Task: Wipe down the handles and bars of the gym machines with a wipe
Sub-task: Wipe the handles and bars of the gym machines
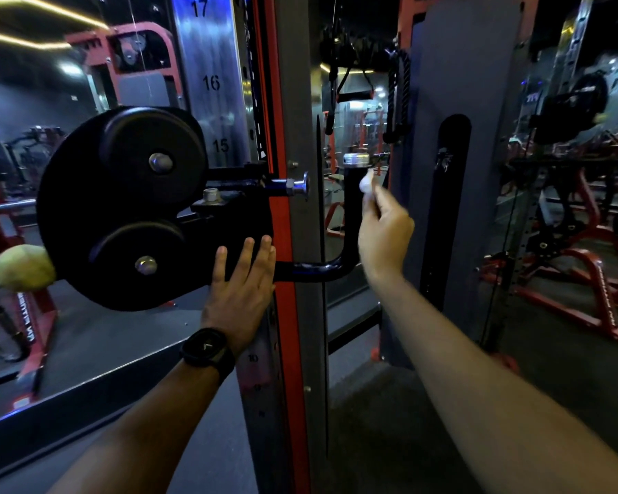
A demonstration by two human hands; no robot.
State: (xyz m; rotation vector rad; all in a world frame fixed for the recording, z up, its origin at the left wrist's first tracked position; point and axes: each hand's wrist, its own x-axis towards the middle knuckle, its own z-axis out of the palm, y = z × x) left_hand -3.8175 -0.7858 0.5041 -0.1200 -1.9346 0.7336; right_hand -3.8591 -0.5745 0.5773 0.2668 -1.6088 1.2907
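A black L-shaped handle bar (352, 212) with a silver cap sticks out from the red and grey upright (289, 315) of a cable machine, then bends upward. My right hand (384, 237) pinches a small white wipe (366, 181) and holds it against the upper part of that bar, just below the cap. My left hand (241, 283), with a black watch on the wrist, lies flat with straight fingers on the black pulley housing (122, 208) where it meets the upright.
A numbered steel rail (215, 83) runs up behind the housing. Strap and rope attachments (357, 83) hang above the bar. A grey weight-stack cover (454, 208) stands to the right. Red machine frames (585, 279) fill the far right, and a yellowish ball (24, 267) sits at the left.
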